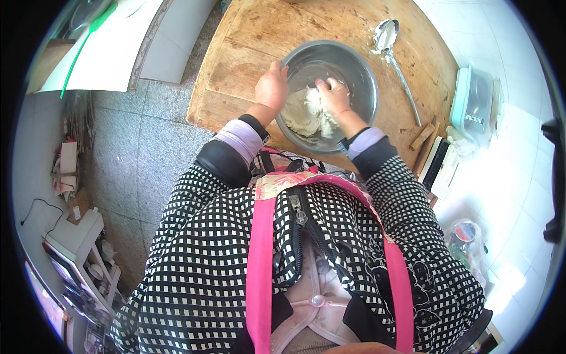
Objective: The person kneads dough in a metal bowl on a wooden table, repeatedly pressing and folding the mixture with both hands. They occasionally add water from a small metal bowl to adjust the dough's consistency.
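Note:
A steel mixing bowl (pixel 329 49) stands near the front edge of the wooden table (pixel 247 40). Pale, rough dough (pixel 303 117) lies in its left and front part, with thin smears on the wall. My left hand (pixel 272 87) grips the bowl's left rim, fingers over the edge and thumb toward the inside. Inside the bowl, my right hand (pixel 334 95) is pressed into the dough's right side with fingers curled round some of it. The right fingertips are partly hidden by dough.
A metal spoon (pixel 402 79) with flour in its bowl lies on the table to the right, loose flour around it. Beyond it, a light-blue plastic container (pixel 471 101) stands by the tiled wall. A short wooden piece (pixel 422 136) lies at the right edge. A white counter (pixel 106 48) is at upper left.

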Action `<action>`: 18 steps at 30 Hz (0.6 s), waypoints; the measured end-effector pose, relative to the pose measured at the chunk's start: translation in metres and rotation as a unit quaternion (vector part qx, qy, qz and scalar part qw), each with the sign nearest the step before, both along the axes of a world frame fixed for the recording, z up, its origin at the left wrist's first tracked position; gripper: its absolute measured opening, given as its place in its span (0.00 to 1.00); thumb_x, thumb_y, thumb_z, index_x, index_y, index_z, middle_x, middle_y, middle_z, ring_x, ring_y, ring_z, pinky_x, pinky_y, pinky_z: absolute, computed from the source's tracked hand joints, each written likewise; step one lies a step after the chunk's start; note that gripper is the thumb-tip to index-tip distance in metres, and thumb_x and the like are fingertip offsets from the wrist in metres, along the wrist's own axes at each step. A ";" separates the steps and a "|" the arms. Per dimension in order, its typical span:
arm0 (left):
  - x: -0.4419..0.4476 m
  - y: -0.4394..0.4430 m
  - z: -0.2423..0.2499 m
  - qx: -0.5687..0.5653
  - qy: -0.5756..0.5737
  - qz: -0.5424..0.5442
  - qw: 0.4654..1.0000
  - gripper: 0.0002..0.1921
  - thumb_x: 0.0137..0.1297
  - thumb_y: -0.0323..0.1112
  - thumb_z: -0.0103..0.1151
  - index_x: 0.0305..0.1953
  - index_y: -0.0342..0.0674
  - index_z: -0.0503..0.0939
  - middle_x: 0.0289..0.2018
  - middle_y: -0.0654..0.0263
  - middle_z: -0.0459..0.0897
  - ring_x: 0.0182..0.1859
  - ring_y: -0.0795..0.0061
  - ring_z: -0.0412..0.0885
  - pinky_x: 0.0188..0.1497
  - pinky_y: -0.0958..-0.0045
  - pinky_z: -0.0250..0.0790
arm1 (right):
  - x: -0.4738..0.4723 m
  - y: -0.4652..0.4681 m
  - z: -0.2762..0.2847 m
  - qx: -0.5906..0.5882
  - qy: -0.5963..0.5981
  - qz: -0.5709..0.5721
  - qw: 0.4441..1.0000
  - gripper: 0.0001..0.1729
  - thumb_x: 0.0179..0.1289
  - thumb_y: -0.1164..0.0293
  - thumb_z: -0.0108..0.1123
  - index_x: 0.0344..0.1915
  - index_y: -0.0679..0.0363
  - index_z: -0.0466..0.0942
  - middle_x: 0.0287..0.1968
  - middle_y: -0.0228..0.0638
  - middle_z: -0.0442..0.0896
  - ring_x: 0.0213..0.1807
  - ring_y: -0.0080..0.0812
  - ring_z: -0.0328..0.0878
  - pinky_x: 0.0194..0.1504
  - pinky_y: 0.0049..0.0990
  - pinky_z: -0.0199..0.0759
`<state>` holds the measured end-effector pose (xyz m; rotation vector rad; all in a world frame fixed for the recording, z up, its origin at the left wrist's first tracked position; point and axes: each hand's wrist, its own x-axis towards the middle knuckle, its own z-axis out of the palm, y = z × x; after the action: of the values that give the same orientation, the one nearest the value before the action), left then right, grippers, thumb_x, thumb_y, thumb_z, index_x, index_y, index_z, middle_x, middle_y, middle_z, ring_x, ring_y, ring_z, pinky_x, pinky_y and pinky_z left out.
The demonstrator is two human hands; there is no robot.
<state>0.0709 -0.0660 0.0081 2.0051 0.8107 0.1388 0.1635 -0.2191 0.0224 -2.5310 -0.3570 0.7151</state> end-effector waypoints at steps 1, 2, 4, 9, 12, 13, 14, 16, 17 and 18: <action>0.000 0.000 0.000 -0.009 0.000 0.001 1.000 0.17 0.65 0.43 0.41 0.45 0.37 0.69 0.30 0.45 0.78 0.35 0.45 0.76 0.37 0.55 0.67 | -0.008 0.010 -0.006 -0.008 -0.012 -0.035 0.999 0.21 0.54 0.54 0.52 0.29 0.64 0.70 0.31 0.48 0.78 0.37 0.49 0.74 0.39 0.40 0.65; 0.000 0.000 0.000 -0.012 -0.002 0.005 1.000 0.17 0.65 0.43 0.41 0.45 0.36 0.70 0.30 0.45 0.78 0.35 0.45 0.76 0.37 0.54 0.67 | -0.018 0.018 -0.012 0.009 -0.076 -0.032 0.997 0.20 0.54 0.55 0.53 0.31 0.63 0.70 0.35 0.48 0.77 0.41 0.49 0.73 0.41 0.41 0.64; 0.000 0.000 0.001 -0.005 -0.013 0.018 1.000 0.15 0.65 0.42 0.41 0.44 0.38 0.70 0.28 0.47 0.78 0.33 0.46 0.76 0.36 0.54 0.68 | -0.037 0.030 -0.021 0.001 -0.144 -0.008 0.989 0.18 0.53 0.56 0.53 0.33 0.61 0.71 0.40 0.48 0.75 0.45 0.48 0.71 0.44 0.41 0.63; 0.000 0.001 0.003 -0.017 -0.017 0.021 0.999 0.13 0.63 0.40 0.43 0.42 0.37 0.70 0.28 0.48 0.78 0.32 0.46 0.76 0.35 0.54 0.68 | -0.055 0.052 -0.021 -0.055 -0.286 0.126 0.948 0.16 0.54 0.59 0.52 0.36 0.57 0.74 0.39 0.46 0.73 0.44 0.45 0.70 0.45 0.39 0.63; 0.000 0.004 0.006 -0.017 -0.025 -0.002 1.000 0.12 0.62 0.36 0.45 0.41 0.34 0.70 0.29 0.46 0.78 0.32 0.47 0.76 0.35 0.55 0.67 | -0.041 0.066 -0.022 -0.063 -0.262 0.143 0.952 0.14 0.55 0.60 0.50 0.34 0.58 0.75 0.36 0.45 0.75 0.40 0.46 0.71 0.42 0.40 0.64; -0.001 0.004 0.007 -0.013 -0.032 -0.009 0.999 0.11 0.62 0.36 0.45 0.41 0.34 0.69 0.28 0.47 0.78 0.32 0.47 0.75 0.35 0.55 0.67 | -0.036 0.070 -0.024 -0.062 -0.263 0.142 0.952 0.14 0.56 0.60 0.49 0.33 0.58 0.75 0.34 0.44 0.75 0.39 0.46 0.71 0.41 0.41 0.64; -0.001 0.005 0.008 -0.013 -0.037 -0.016 0.999 0.11 0.62 0.35 0.45 0.40 0.34 0.69 0.28 0.47 0.77 0.33 0.48 0.75 0.35 0.55 0.67 | -0.029 0.074 -0.027 -0.080 -0.248 0.131 0.956 0.14 0.56 0.60 0.49 0.32 0.58 0.75 0.33 0.44 0.75 0.38 0.46 0.71 0.40 0.41 0.64; 0.000 0.009 0.007 -0.005 -0.040 -0.027 0.999 0.10 0.62 0.35 0.45 0.39 0.35 0.68 0.28 0.48 0.77 0.32 0.48 0.75 0.35 0.55 0.67 | -0.016 0.078 -0.035 -0.055 -0.253 0.116 0.959 0.14 0.56 0.60 0.48 0.31 0.59 0.75 0.32 0.44 0.76 0.37 0.46 0.72 0.39 0.40 0.65; 0.000 0.009 0.007 -0.001 -0.038 -0.033 0.999 0.09 0.62 0.34 0.45 0.39 0.35 0.68 0.27 0.48 0.77 0.32 0.48 0.75 0.34 0.55 0.67 | -0.011 0.079 -0.039 -0.054 -0.245 0.103 0.963 0.14 0.57 0.60 0.48 0.30 0.59 0.75 0.32 0.44 0.76 0.37 0.46 0.73 0.38 0.40 0.66; 0.000 0.010 0.007 0.004 -0.036 -0.038 0.999 0.09 0.62 0.34 0.45 0.38 0.35 0.68 0.27 0.48 0.77 0.32 0.48 0.75 0.34 0.55 0.67 | -0.006 0.078 -0.042 -0.066 -0.246 0.101 0.962 0.14 0.57 0.61 0.47 0.28 0.60 0.74 0.31 0.44 0.77 0.35 0.45 0.74 0.38 0.39 0.66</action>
<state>0.0711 -0.0563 0.0149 2.0245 0.6877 0.1706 0.1573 -0.1409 -0.0199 -2.8082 -0.7651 0.1661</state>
